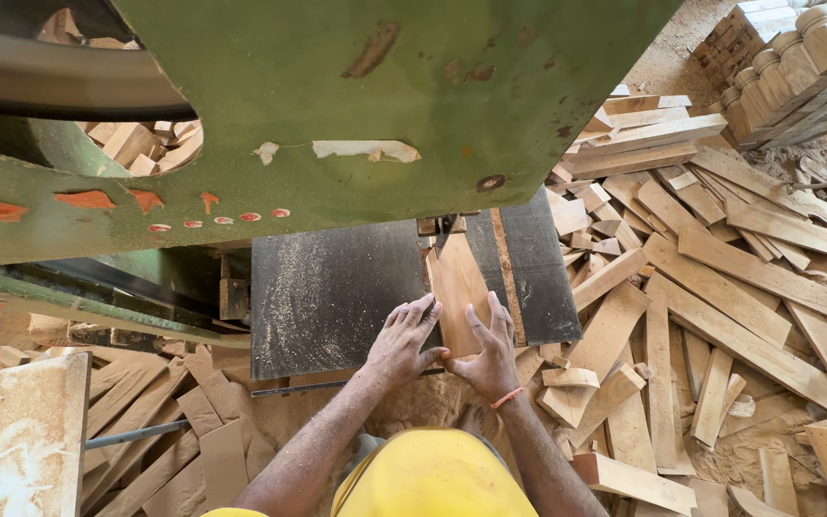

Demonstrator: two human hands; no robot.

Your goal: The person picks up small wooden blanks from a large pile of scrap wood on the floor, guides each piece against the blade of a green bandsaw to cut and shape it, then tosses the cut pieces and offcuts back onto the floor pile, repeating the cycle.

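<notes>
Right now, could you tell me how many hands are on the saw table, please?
2: the left hand and the right hand press side by side on the wooden piece on the dark saw table.

A big green machine housing (356, 96) with chipped paint fills the top. Under it sits a dark metal table (327, 297) dusted with sawdust. The floor (413, 407) is sandy with sawdust, and offcut planks (720, 287) lie everywhere. Turned wooden posts (796, 67) are stacked at the upper right, in bright daylight.
</notes>
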